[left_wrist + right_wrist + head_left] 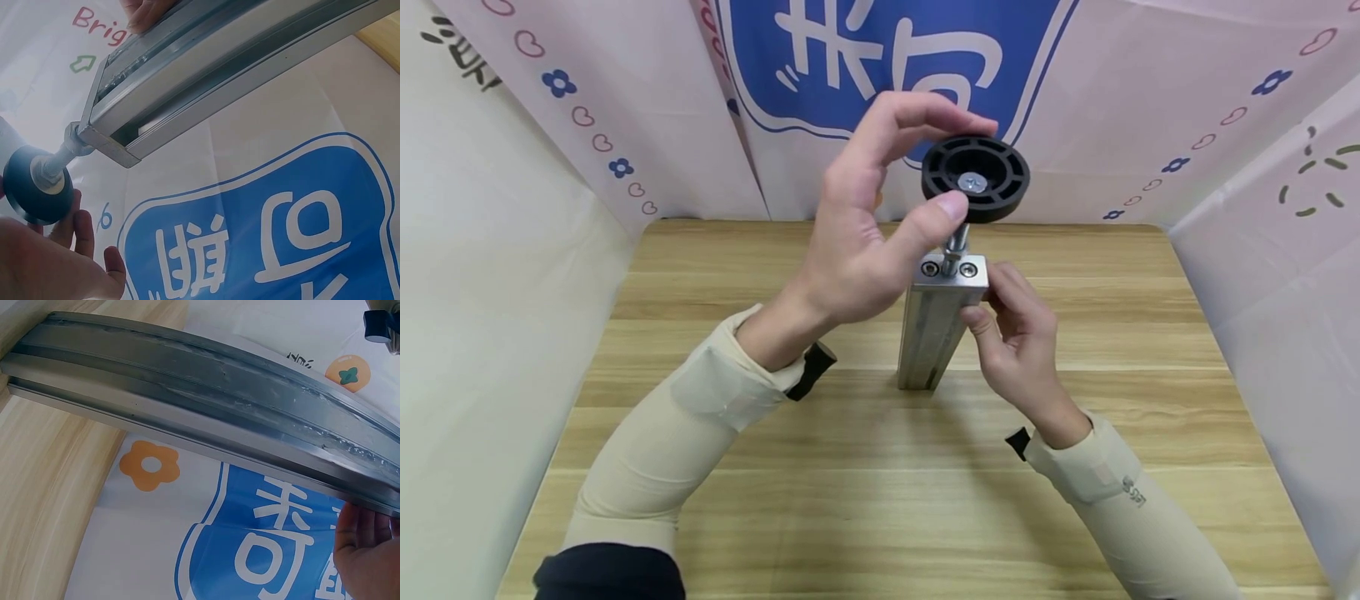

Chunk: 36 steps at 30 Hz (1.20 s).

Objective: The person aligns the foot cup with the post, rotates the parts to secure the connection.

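Note:
An aluminium profile (929,333) stands upright on the table, its end plate (950,280) on top with two screws showing. Out of that plate rises a threaded stem with a nut (76,139), carrying a round black levelling foot (1009,177). My left hand (857,242) holds the foot by its rim, thumb at the near side and fingers round the far side. Just below the end plate, my right hand (1018,342) grips the profile's right side between thumb and fingers. The right wrist view shows the profile's long grooved side, with my right hand (369,550) at its upper end.
The wood-grain table (805,500) lies under everything. Behind it hangs a printed cloth (1075,125) with a blue sign, and white cloth walls (1285,275) stand at both sides. Dark wrist camera mounts (812,371) stick out from the sleeves.

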Motion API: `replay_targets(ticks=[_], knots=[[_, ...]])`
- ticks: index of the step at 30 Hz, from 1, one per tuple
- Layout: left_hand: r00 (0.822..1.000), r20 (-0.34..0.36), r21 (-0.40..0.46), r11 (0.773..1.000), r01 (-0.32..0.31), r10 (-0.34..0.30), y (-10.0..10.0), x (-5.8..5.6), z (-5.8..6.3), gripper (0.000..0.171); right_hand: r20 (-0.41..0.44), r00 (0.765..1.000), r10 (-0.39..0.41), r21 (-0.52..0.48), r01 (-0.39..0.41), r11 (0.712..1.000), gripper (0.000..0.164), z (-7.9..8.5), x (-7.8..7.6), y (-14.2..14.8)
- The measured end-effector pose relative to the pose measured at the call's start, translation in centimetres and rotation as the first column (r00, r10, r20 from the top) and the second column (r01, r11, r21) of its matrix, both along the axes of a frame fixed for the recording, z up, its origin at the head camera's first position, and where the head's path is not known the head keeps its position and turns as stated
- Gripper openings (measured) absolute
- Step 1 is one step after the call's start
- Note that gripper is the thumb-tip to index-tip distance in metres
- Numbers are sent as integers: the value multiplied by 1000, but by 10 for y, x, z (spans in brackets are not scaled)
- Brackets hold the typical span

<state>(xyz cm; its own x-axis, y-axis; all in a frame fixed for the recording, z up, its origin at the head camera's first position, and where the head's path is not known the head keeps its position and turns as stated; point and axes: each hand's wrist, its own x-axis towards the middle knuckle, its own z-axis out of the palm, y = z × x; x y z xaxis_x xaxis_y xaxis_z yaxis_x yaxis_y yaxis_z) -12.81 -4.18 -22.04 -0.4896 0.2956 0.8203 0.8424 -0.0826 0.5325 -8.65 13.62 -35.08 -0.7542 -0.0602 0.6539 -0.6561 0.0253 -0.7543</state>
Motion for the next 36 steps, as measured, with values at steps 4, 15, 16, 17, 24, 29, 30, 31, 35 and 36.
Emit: replay_targets(ticks=[4,15,16,17,24,29,30,31,35,36], knots=[[1000,11,2,1000,-17,17,0,1,0,50,3,1000,3,0,-3,1000,63,0,0,0],[976,-35,-4,976,-217,217,1,3,5,70,-10,1000,21,-10,-21,1000,64,0,0,1],[973,-39,1,974,-228,228,1,3,5,70,-10,1000,22,-10,-22,1000,65,0,0,1],[971,-41,7,972,-235,235,1,3,6,70,-10,1000,21,-9,-21,1000,65,0,0,1],[973,-45,28,974,-227,228,1,0,6,65,-6,1000,17,-1,-17,1000,64,0,0,1],[977,-32,22,978,-209,210,0,0,7,63,-7,1000,18,-2,-18,1000,64,0,0,1],[978,-32,20,979,-204,205,-1,0,7,62,-7,1000,18,-3,-18,1000,64,-1,0,1],[980,-30,22,980,-196,197,-1,0,7,61,-8,1000,18,-5,-18,1000,64,-1,0,1],[988,-31,39,988,-148,150,-1,-1,7,58,-10,1000,18,-8,-18,1000,64,-1,0,1],[990,-33,46,990,-137,138,-1,-2,7,58,-10,1000,17,-8,-17,1000,64,-1,0,1]])
